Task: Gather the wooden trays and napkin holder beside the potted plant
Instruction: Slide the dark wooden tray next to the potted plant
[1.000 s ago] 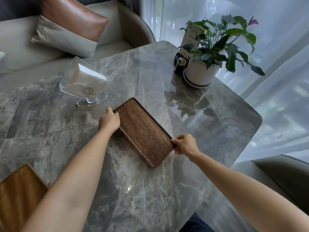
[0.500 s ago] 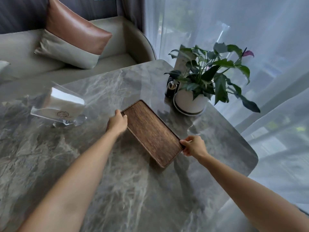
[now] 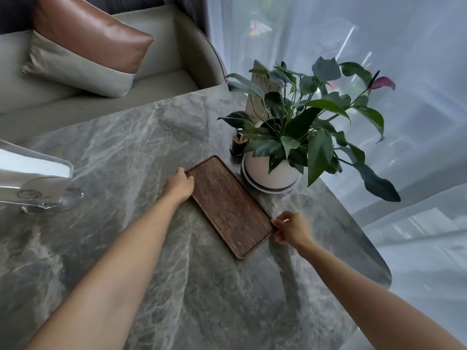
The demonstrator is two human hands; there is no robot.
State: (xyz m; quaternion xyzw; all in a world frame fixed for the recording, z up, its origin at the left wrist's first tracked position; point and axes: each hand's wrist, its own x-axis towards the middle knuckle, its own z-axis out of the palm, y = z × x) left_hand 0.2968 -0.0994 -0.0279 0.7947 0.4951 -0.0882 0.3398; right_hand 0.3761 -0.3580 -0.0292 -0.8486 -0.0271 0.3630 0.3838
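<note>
Both grips clamp my dark wooden tray (image 3: 227,205): left hand (image 3: 178,186) at 10 o'clock, right hand (image 3: 290,228) at 4, steadying it beside the potted plant (image 3: 273,173).

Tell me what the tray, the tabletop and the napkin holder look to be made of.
Tray: dark stained wood, matte, with visible grain lines. Tabletop: grey marble or a marble-look slab, polished, with pale veins and soft reflections. Napkin holder: clear acrylic or glass, glossy; white napkins show through it.
</note>
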